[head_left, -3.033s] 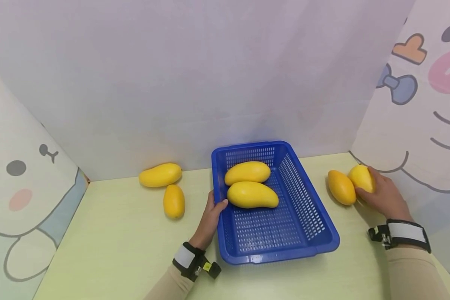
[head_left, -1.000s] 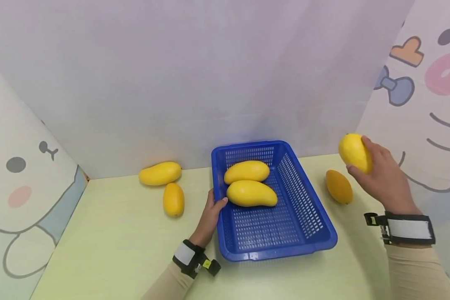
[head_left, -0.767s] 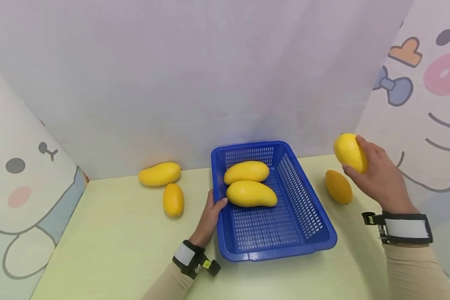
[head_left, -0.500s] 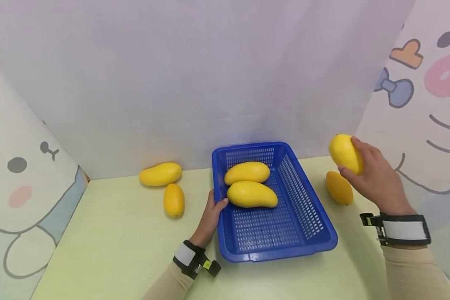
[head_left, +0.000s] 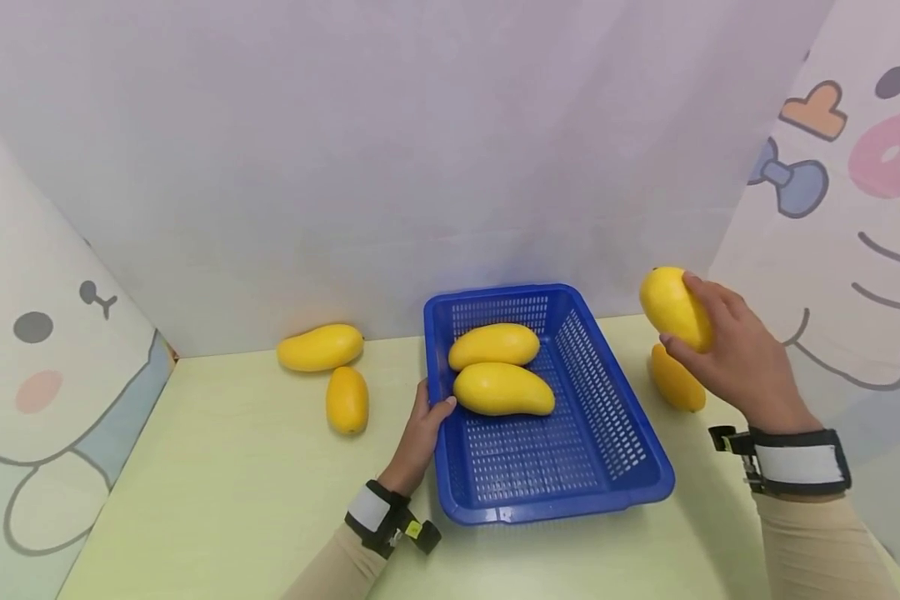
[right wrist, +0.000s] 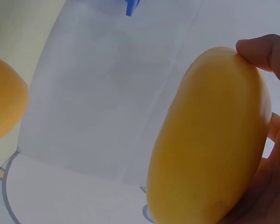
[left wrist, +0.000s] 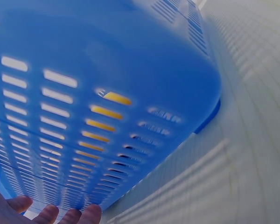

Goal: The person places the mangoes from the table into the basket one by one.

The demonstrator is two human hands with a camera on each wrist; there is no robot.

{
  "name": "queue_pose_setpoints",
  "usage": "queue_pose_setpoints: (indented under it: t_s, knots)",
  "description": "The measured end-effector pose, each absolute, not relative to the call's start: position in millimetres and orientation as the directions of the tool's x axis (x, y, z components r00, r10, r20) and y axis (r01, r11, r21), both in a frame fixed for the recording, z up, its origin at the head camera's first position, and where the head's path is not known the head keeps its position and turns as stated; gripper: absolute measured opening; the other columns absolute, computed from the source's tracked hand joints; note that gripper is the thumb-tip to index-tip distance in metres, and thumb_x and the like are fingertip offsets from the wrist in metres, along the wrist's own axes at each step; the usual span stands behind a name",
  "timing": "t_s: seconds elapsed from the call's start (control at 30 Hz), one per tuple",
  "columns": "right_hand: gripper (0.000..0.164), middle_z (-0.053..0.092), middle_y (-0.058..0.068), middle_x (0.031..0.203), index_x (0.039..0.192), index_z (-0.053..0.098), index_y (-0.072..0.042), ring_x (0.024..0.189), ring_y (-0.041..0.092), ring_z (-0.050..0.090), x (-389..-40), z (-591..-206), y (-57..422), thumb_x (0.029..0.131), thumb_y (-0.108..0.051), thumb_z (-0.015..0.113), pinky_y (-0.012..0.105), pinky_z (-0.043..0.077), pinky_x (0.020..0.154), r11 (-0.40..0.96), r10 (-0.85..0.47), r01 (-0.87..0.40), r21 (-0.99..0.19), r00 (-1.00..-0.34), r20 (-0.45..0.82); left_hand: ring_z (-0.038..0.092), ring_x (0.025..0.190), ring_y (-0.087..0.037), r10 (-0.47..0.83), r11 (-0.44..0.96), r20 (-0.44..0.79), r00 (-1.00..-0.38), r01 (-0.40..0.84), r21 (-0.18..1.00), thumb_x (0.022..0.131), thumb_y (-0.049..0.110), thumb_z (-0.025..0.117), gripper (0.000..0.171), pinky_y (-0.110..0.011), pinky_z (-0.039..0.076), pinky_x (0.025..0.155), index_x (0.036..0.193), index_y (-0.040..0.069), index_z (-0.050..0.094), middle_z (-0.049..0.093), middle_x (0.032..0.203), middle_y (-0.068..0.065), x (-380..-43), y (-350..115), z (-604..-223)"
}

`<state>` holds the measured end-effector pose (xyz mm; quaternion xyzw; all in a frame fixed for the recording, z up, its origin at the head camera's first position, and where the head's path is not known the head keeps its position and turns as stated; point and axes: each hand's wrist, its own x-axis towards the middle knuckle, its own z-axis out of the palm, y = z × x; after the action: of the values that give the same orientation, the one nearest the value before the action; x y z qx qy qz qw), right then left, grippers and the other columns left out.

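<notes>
My right hand (head_left: 742, 358) grips a yellow mango (head_left: 675, 308) in the air, right of the blue basket (head_left: 555, 510). The right wrist view shows this mango (right wrist: 210, 140) large, with the thumb and fingers around one side. Below the hand, a second mango (head_left: 677, 379) lies on the table, partly hidden. My left hand (head_left: 417, 437) holds the basket's left rim, thumb over the edge. In the left wrist view its fingertips (left wrist: 91, 213) lie against the slotted blue wall (left wrist: 130, 56). Two mangoes rest inside the basket, an upper one (head_left: 493, 346) and a lower one (head_left: 504, 389).
On the pale table (head_left: 232, 483), left of the basket, lie a long mango (head_left: 320, 347) and a smaller, rounder mango (head_left: 347, 401). A pale cloth wall (head_left: 307, 167) stands behind the basket, and printed cartoon sheets (head_left: 817, 250) close off both sides.
Over three seconds my right hand has lifted the mango from beside the other one and carried it left toward the basket. My left hand and the basket have stayed in place.
</notes>
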<state>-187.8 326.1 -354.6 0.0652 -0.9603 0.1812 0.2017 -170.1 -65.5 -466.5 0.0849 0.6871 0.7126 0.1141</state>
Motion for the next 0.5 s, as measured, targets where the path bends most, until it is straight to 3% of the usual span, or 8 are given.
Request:
queue_pose_setpoints:
  t_s: [0.5]
  knots:
    - [0.082, 0.034, 0.017, 0.143, 0.149, 0.02, -0.029, 0.094, 0.038, 0.047, -180, -341, 305, 0.082, -0.041, 0.066, 0.058, 0.047, 0.066, 0.921, -0.145, -0.285, -0.266, -0.884, 0.445, 0.028, 0.13, -0.024, 0.277, -0.032, -0.033, -0.96, -0.043, 0.999, 0.099, 0.034, 0.039, 0.057, -0.048, 0.019, 0.107, 0.147, 0.021, 0.011, 0.023, 0.149, -0.009, -172, -65, -470]
